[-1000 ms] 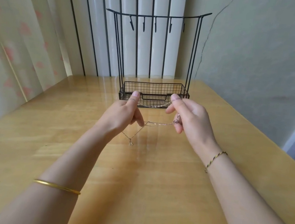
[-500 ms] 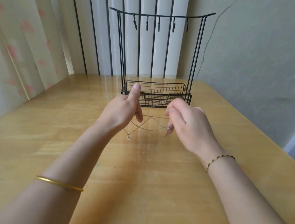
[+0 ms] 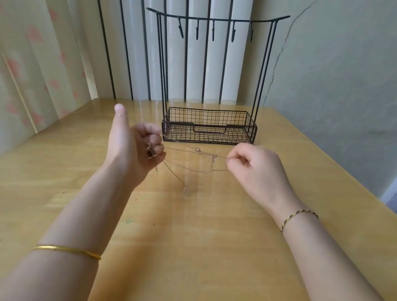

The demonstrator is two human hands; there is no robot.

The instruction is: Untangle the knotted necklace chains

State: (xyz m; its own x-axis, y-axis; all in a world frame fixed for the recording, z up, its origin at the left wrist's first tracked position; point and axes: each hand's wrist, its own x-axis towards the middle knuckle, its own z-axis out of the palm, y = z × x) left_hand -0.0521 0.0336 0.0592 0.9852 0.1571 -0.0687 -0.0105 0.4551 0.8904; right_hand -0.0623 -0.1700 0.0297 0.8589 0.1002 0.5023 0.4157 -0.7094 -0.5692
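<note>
Necklace chains between pinching left hand, right hand

- Looks like a home.
- Pink-flowered curtain beside a wooden table.
- Black wire jewellery stand with hooks by a cracked wall.

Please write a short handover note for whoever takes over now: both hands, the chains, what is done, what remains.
Left hand grips one side of the necklace chains, thumb raised.
Right hand pinches the other side.
Chains stretched between them above the table; lower strands sag, crossing near the right hand.
Done: nothing separated; wire stand hooks bare.
Left: free the crossing, part the chains.
</note>
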